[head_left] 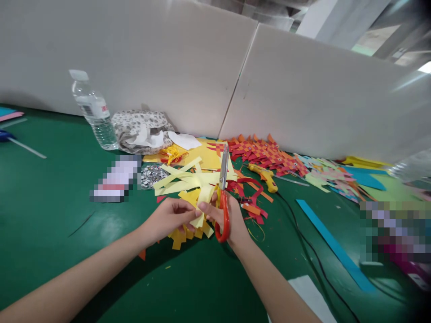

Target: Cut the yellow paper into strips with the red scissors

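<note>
My left hand (173,217) pinches the lower end of a pale yellow paper strip (205,195) between thumb and fingers. My right hand (234,220) has red-handled scissors (223,175) hooked on it, blades pointing up and away from me. Its thumb also presses near the same strip, close to my left fingertips. Beyond both hands, more pale yellow strips (178,181) cross one another in a loose bunch. Under the hands lie deeper yellow paper pieces (177,240), partly covered by my fingers.
A yellow glue gun (264,176) with a black cord lies to the right. Behind it are woven red-orange paper fish (266,154). A water bottle (96,116) stands at the back left beside a patterned cloth pouch (141,121). A blue strip (333,244) lies on the green table (111,278).
</note>
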`<state>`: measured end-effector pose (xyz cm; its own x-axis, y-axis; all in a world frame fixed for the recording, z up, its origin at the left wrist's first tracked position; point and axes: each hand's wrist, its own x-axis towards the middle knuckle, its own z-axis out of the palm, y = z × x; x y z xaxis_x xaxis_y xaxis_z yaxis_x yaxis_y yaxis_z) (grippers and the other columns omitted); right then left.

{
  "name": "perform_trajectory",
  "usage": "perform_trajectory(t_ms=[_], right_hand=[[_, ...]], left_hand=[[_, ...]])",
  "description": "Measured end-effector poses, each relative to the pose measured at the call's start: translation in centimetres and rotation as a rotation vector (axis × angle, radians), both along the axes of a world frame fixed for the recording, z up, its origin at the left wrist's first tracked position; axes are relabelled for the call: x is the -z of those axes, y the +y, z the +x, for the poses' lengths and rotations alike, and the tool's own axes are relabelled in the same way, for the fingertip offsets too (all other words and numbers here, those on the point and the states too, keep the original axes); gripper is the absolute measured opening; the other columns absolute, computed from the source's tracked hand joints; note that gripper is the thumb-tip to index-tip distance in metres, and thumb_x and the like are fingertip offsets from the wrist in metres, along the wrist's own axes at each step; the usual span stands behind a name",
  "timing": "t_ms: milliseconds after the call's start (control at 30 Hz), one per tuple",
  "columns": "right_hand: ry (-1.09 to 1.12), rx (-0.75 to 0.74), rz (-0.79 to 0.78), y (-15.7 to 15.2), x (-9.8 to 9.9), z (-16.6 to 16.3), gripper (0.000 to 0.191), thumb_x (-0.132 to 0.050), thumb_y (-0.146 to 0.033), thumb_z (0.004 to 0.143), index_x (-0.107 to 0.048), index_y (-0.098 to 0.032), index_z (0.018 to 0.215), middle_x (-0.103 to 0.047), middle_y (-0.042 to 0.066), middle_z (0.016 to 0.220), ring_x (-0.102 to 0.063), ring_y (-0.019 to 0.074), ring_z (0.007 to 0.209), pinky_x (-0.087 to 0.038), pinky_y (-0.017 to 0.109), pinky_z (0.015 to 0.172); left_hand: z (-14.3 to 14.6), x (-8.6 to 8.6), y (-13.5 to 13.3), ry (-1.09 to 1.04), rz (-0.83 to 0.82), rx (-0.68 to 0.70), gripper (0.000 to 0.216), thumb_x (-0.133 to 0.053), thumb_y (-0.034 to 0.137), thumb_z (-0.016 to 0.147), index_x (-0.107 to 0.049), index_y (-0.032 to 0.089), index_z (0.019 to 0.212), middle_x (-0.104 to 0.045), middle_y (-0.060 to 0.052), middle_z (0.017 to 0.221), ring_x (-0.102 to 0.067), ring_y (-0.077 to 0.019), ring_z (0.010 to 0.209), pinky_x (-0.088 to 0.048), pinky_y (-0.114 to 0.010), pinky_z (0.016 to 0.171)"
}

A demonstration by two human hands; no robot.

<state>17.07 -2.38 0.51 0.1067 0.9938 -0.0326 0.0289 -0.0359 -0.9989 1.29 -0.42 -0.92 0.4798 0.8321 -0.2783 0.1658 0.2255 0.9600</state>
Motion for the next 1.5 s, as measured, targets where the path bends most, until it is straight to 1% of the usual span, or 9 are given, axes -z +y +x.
perform_trajectory(t_ms=[133,233,367,567,767,1000,1167,1333,1500], right_hand=[[-0.027,0.044,0.041,0.1,-0.3,0.0,0.044,-0.080,-0.033,0.047,-0.041,-0.021,0.063,-0.046,-0.007,0.056,-0.046,0.0109,0.051,-0.040,0.026,0.052],[-0.008,0.089,0.068,0.2,-0.5,0.1,0.039,-0.078,-0.032,0.051,-0.044,-0.020,0.065,-0.049,-0.005,0.059,-0.048,0.0125,0.055,-0.043,0.028,0.057],[-0.007,0.174,0.099,0.4,-0.1,0.3,0.037,-0.078,-0.032,0.054,-0.045,-0.020,0.067,-0.052,-0.003,0.062,-0.052,0.0148,0.060,-0.045,0.031,0.063],[-0.026,0.201,0.089,0.5,0.4,0.3,0.036,-0.078,-0.031,0.054,-0.047,-0.019,0.067,-0.054,-0.003,0.064,-0.054,0.0153,0.061,-0.046,0.031,0.063],[0.006,0.184,0.076,0.5,0.2,0.1,0.037,-0.079,-0.029,0.053,-0.047,-0.019,0.069,-0.053,-0.003,0.064,-0.055,0.0140,0.059,-0.047,0.030,0.061],[0.018,0.213,0.086,0.8,1.0,0.5,0.037,-0.079,-0.027,0.053,-0.049,-0.019,0.073,-0.056,-0.003,0.063,-0.058,0.0146,0.059,-0.048,0.029,0.061],[0.026,0.230,0.067,0.8,0.8,0.5,0.038,-0.080,-0.026,0.050,-0.050,-0.018,0.071,-0.055,-0.005,0.060,-0.056,0.0136,0.056,-0.048,0.028,0.057],[0.074,0.209,0.053,0.9,0.6,0.3,0.038,-0.080,-0.028,0.050,-0.049,-0.018,0.071,-0.055,-0.004,0.060,-0.056,0.0143,0.056,-0.049,0.030,0.057],[0.033,0.330,0.116,1.0,1.0,1.0,0.037,-0.080,-0.028,0.051,-0.049,-0.019,0.070,-0.053,-0.006,0.060,-0.054,0.0119,0.055,-0.047,0.026,0.055]], left_hand=[[0.0,0.3,0.1,-0.018,-0.036,0.015,0.026,-0.066,0.043,0.070,-0.067,0.018,0.074,-0.068,-0.001,0.065,-0.068,-0.0171,0.064,-0.045,-0.019,0.045],[0.1,0.2,0.2,-0.046,-0.040,0.007,0.022,-0.072,0.036,0.064,-0.064,0.017,0.072,-0.065,0.001,0.060,-0.064,-0.0135,0.057,-0.043,-0.019,0.045],[0.3,0.3,0.1,-0.078,-0.069,-0.026,0.027,-0.076,0.030,0.059,-0.061,0.016,0.076,-0.064,0.002,0.062,-0.058,-0.0097,0.051,-0.043,-0.020,0.046],[0.4,0.3,0.1,-0.128,-0.102,-0.043,0.032,-0.077,0.030,0.060,-0.057,0.017,0.081,-0.065,0.003,0.062,-0.059,-0.0105,0.051,-0.045,-0.020,0.046],[0.4,-0.6,-0.1,-0.130,-0.181,-0.047,0.030,-0.074,0.035,0.064,-0.057,0.017,0.080,-0.069,-0.001,0.064,-0.068,-0.0176,0.067,-0.047,-0.021,0.050],[0.4,-0.9,0.1,-0.124,-0.256,-0.062,0.026,-0.070,0.036,0.068,-0.059,0.015,0.079,-0.072,-0.005,0.074,-0.069,-0.0192,0.074,-0.046,-0.021,0.051],[0.3,-0.5,0.1,-0.148,-0.236,-0.026,0.024,-0.068,0.037,0.071,-0.063,0.014,0.077,-0.072,-0.005,0.077,-0.068,-0.0175,0.075,-0.047,-0.020,0.052],[0.1,0.0,0.3,-0.140,-0.196,-0.019,0.024,-0.068,0.036,0.071,-0.066,0.014,0.081,-0.071,-0.004,0.071,-0.066,-0.0154,0.071,-0.047,-0.019,0.053],[-0.1,0.1,0.4,-0.113,-0.153,0.039,0.024,-0.065,0.038,0.073,-0.066,0.015,0.078,-0.071,-0.003,0.070,-0.064,-0.0133,0.065,-0.048,-0.020,0.053]])
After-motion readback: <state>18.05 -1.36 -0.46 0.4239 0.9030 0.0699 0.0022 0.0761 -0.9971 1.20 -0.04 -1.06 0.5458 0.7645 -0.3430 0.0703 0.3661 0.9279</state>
